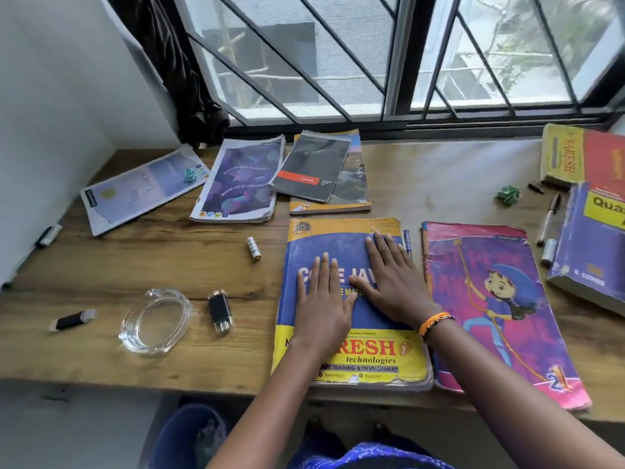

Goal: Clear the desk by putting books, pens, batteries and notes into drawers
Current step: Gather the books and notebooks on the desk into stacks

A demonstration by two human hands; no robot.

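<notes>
Both hands lie flat, fingers straight and gripping nothing, on the blue-and-yellow Java book (351,353) at the desk (135,258) front edge. Left hand (323,299) beside right hand (389,279). Blue pen (407,243) just right of right fingertips; battery (253,248) well left.

A glass ashtray (155,321) sits on the wooden surface (135,252) at eight o'clock. The barred window (338,55) spans twelve o'clock, a dark curtain (182,69) at eleven. A blue bin (189,434) stands at six.
</notes>
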